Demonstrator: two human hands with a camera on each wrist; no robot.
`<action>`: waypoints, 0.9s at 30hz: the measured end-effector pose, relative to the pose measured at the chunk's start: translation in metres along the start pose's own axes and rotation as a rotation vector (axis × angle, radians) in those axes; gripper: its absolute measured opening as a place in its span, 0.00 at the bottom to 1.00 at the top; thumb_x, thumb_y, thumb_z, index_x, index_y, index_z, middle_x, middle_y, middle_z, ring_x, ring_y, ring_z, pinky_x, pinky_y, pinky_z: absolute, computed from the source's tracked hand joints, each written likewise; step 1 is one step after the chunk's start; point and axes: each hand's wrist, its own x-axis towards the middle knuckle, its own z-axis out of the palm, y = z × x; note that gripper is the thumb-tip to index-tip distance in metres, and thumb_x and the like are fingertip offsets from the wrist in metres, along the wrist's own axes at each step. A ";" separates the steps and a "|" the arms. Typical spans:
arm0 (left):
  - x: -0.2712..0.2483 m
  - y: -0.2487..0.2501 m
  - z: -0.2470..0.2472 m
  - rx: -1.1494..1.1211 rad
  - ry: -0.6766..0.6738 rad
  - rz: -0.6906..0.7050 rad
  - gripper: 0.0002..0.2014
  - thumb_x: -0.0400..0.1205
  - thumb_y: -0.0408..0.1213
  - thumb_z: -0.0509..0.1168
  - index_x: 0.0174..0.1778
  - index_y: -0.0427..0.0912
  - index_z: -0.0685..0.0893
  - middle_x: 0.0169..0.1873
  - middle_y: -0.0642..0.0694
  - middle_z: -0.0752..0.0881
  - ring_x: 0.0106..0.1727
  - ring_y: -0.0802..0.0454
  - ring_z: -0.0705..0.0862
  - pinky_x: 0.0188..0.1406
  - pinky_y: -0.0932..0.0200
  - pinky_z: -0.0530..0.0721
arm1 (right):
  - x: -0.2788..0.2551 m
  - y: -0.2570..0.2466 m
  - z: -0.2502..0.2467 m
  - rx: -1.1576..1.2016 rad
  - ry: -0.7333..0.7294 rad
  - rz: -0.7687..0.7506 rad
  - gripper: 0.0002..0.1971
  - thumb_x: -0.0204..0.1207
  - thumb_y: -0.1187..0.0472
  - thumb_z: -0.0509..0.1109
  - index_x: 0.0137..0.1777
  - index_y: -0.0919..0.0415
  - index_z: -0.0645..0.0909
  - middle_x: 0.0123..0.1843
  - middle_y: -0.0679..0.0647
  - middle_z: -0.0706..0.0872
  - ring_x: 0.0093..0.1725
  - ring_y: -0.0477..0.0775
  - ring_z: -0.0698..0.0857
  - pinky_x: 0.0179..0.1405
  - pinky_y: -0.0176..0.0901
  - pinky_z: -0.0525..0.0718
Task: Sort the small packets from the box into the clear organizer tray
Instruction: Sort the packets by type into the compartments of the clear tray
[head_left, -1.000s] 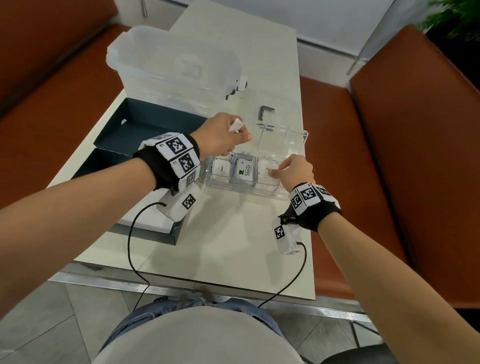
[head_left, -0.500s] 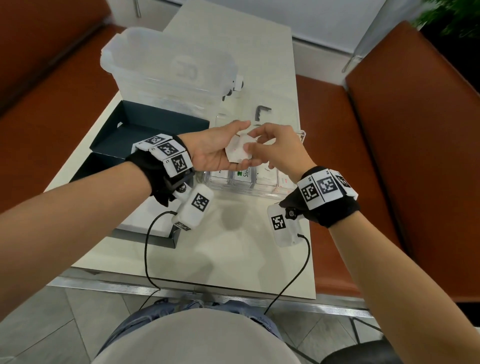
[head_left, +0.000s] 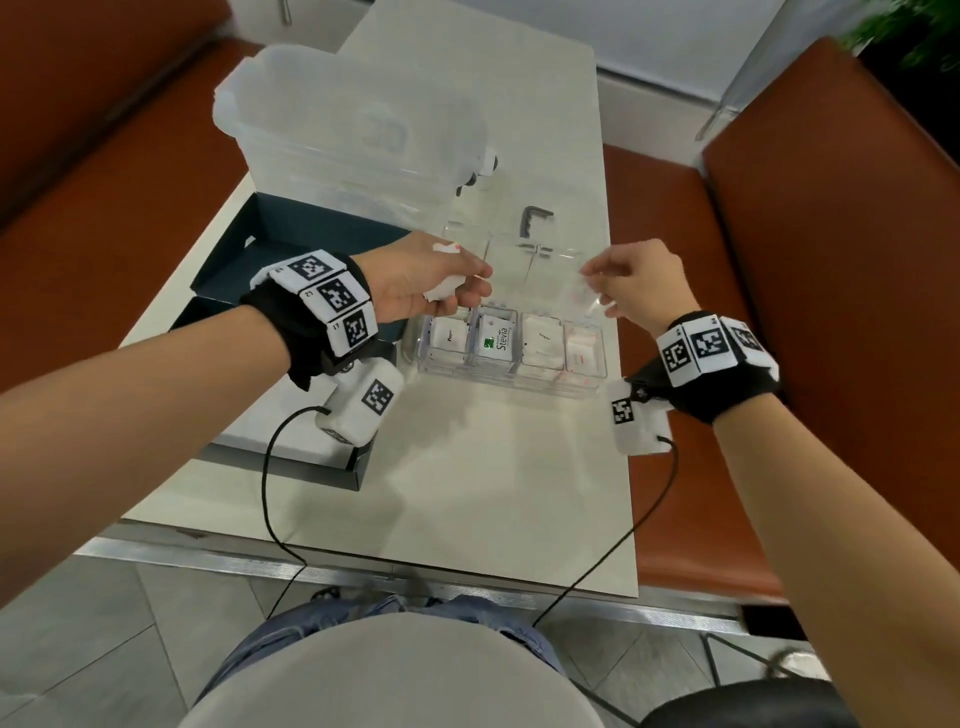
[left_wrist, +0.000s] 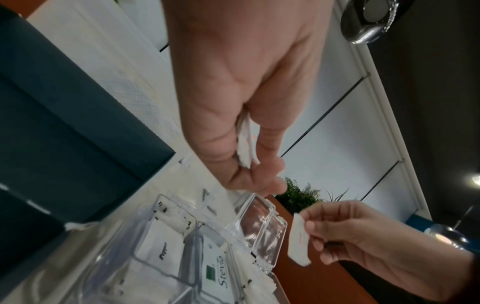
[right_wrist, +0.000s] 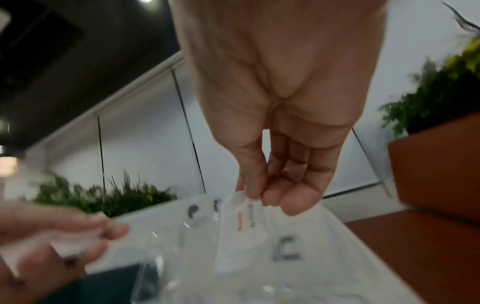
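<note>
Nearest the person, the pale tabletop (head_left: 493, 483) lies bare up to the clear plastic organizer tray (head_left: 511, 382), whose four front compartments each hold white packets: one with dark lettering at the left, a Stevia one beside it, another white stack, then red-printed ones at the right end. Above the tray's right end the right hand (head_left: 636, 283) pinches a single small white packet with red print (right_wrist: 240, 226) between thumb and fingertips, hanging edge-down. Across from it the left hand (head_left: 423, 286) is clenched around a small bunch of white packets (left_wrist: 245, 142), held above the tray's left end. So the step in hand looks like sorting one packet peeled from that bunch; judging by its red print, it likely belongs in the rightmost compartment, just below the right hand. The next move calls for a short lowering and a release flat onto the stack there. The tray's raised clear lid (left_wrist: 259, 232) stands behind the compartments, so entry should come from above or the front. The right end sits close to the tabletop's right edge, leaving little room there. Farther left lies the dark blue open cardboard box (head_left: 291, 234), and behind it a large translucent plastic tub (head_left: 332, 119).
</note>
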 end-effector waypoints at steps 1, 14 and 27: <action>0.001 -0.001 0.002 0.016 0.000 -0.006 0.09 0.86 0.34 0.65 0.57 0.35 0.84 0.44 0.42 0.89 0.31 0.58 0.86 0.24 0.70 0.80 | 0.001 0.010 -0.002 -0.085 -0.040 0.032 0.07 0.80 0.67 0.69 0.52 0.60 0.87 0.42 0.55 0.87 0.38 0.50 0.86 0.40 0.39 0.89; 0.017 -0.008 0.039 -0.007 -0.025 -0.028 0.07 0.85 0.32 0.64 0.55 0.34 0.84 0.42 0.41 0.88 0.30 0.57 0.86 0.25 0.68 0.81 | 0.008 0.057 0.027 -0.366 -0.165 0.121 0.04 0.73 0.67 0.75 0.41 0.58 0.85 0.42 0.54 0.85 0.43 0.52 0.84 0.41 0.37 0.76; 0.016 -0.001 0.039 -0.315 -0.098 -0.117 0.35 0.80 0.67 0.56 0.62 0.35 0.80 0.51 0.34 0.90 0.41 0.46 0.91 0.33 0.60 0.89 | -0.009 0.047 0.033 -0.579 -0.295 0.061 0.07 0.69 0.66 0.75 0.41 0.52 0.87 0.39 0.44 0.87 0.51 0.55 0.85 0.63 0.54 0.75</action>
